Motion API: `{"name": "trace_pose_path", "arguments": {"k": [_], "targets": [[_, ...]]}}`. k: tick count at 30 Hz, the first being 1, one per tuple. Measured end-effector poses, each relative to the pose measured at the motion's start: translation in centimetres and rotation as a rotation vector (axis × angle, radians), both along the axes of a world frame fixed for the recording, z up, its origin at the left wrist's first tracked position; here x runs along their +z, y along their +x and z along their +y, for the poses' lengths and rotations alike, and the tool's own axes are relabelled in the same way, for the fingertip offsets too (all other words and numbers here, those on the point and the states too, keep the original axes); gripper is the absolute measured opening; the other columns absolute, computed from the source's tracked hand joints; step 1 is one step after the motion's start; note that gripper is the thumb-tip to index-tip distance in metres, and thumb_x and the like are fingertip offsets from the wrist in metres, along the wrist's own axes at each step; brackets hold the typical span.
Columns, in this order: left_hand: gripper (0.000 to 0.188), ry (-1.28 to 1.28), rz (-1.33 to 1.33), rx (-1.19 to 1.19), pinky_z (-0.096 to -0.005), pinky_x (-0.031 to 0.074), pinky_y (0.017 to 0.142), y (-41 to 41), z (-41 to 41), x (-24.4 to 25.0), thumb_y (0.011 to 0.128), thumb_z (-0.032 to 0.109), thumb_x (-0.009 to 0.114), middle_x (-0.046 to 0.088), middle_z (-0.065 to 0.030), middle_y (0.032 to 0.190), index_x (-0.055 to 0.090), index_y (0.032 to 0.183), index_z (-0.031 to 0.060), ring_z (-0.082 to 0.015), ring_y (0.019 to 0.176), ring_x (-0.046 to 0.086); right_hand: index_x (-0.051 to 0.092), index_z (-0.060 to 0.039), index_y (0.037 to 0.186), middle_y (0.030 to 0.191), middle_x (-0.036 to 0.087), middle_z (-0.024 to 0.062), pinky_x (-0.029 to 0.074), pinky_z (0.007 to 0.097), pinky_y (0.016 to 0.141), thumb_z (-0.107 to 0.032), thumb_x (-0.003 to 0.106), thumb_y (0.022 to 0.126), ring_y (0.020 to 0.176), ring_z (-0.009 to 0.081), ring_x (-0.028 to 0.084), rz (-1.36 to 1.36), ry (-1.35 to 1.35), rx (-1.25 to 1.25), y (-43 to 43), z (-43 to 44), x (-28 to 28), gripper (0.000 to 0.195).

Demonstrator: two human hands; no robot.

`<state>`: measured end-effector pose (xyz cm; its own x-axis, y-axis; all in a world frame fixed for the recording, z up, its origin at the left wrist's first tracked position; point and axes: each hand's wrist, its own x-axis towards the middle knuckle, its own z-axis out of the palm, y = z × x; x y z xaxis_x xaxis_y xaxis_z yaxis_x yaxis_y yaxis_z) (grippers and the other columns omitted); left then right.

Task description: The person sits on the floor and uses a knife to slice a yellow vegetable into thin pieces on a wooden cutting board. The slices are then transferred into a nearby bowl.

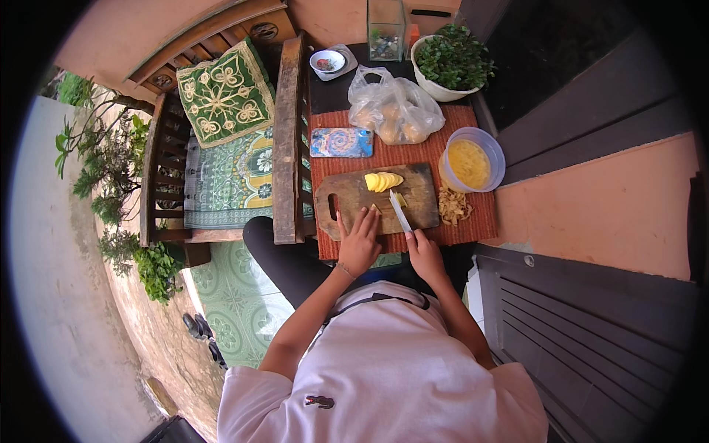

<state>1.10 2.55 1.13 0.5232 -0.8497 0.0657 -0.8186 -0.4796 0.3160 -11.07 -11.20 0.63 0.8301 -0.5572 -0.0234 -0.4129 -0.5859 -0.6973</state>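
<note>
A wooden cutting board [353,188] with a slot handle lies on a red woven mat. Overlapping yellow slices, perhaps potato, [383,181] rest near its middle, with a few smaller yellow pieces [401,200] below them. My right hand [425,256] grips a kitchen knife [399,211], its blade over the board beside those pieces. My left hand [359,238] lies with fingers spread on the board's near edge, a small yellow piece [375,209] at its fingertips. Whether it presses on that piece I cannot tell. Peelings [454,206] are heaped right of the board.
A plastic tub [494,158] of yellow shreds in liquid stands at the right. Behind the board are a patterned phone-like case [341,142], a plastic bag of round produce [394,108], a potted plant [451,58] and a small bowl [327,62]. A wooden bench arm [288,144] borders the left.
</note>
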Motion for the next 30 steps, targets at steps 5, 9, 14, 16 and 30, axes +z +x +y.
{"name": "trace_pose_path", "arguments": {"k": [5,9,14,16,30], "targets": [[0.073,0.009,-0.014,-0.002,-0.0658,0.003,0.106,0.0,-0.1,-0.2,0.069,0.02,0.062,0.036,-0.0093,0.14,0.039,0.134,0.0001,-0.0225,0.133,0.03,0.048,-0.0056,0.084,0.055,0.058,0.0186,0.048,0.0471,0.047,-0.029,0.043,0.094,0.051,0.0369,0.06,0.259,-0.294,0.134,0.6,0.9,3.6,0.026],[0.072,-0.004,-0.018,-0.013,-0.0656,0.003,0.106,0.0,0.0,-0.3,0.069,0.02,0.062,0.036,-0.0108,0.14,0.039,0.133,-0.0021,-0.0224,0.133,0.031,0.047,-0.0061,0.082,0.055,0.06,0.0163,0.05,0.0458,0.047,-0.029,0.044,0.094,0.051,0.0356,0.061,0.276,-0.333,0.163,1.2,1.3,3.8,0.025],[0.072,-0.02,-0.015,-0.024,-0.0656,0.003,0.106,0.1,-0.1,-0.3,0.068,0.02,0.063,0.036,-0.0118,0.14,0.04,0.132,-0.0037,-0.0227,0.133,0.031,0.046,-0.0062,0.082,0.052,0.059,0.0141,0.051,0.0434,0.046,-0.027,0.044,0.094,0.05,0.0329,0.063,0.293,-0.354,0.201,1.5,1.9,3.8,0.024],[0.073,-0.016,-0.005,-0.026,-0.0656,0.003,0.106,0.1,-0.1,-0.2,0.068,0.02,0.063,0.036,-0.0118,0.14,0.04,0.132,-0.0038,-0.0228,0.133,0.031,0.046,-0.0064,0.082,0.052,0.059,0.0136,0.051,0.0425,0.045,-0.026,0.044,0.094,0.05,0.0318,0.063,0.292,-0.367,0.206,1.6,2.0,3.8,0.023],[0.073,-0.02,-0.003,-0.03,-0.0653,0.004,0.106,0.2,-0.3,-0.5,0.067,0.017,0.064,0.037,-0.0128,0.14,0.04,0.132,-0.0039,-0.0232,0.133,0.032,0.045,-0.0066,0.082,0.053,0.06,0.0133,0.051,0.0402,0.045,-0.024,0.044,0.094,0.05,0.029,0.064,0.32,-0.357,0.206,2.0,2.1,3.8,0.021]]}}
